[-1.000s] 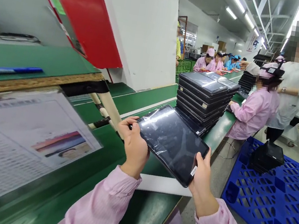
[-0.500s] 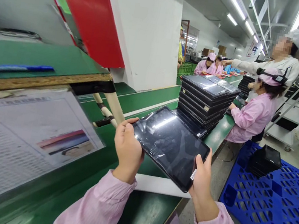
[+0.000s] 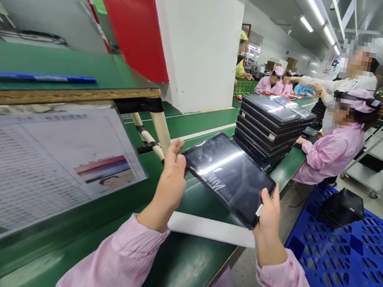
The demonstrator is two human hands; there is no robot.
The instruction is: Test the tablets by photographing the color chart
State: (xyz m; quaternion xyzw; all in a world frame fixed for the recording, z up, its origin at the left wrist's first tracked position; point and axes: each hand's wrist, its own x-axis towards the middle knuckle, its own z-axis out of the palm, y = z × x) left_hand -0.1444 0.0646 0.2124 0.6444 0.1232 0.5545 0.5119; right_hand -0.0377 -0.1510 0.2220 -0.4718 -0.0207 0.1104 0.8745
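A black tablet (image 3: 226, 174) with a glossy, film-covered screen is held tilted above the green bench. My right hand (image 3: 268, 220) grips its right edge, thumb on the front beside a small white label. At the opposite corner, my left hand (image 3: 171, 179) has its fingers stretched upward along the edge; whether it still touches the tablet is hard to tell. Just beyond the tablet stands a tall stack of similar black tablets (image 3: 271, 127). Beneath my hands a white strip (image 3: 212, 229) lies across the bench.
On the left, a raised green shelf (image 3: 126, 71) carries a blue pen-like stick (image 3: 33, 78), with a printed sheet (image 3: 46, 153) below. A blue pallet (image 3: 341, 281) with black items (image 3: 344, 208) is on the floor to the right. A co-worker in pink (image 3: 336, 153) sits beyond the stack.
The view has shifted slightly left. My left hand's fingers have straightened and risen at the tablet's left corner, and the tablet has tipped flatter. My right hand keeps its hold.
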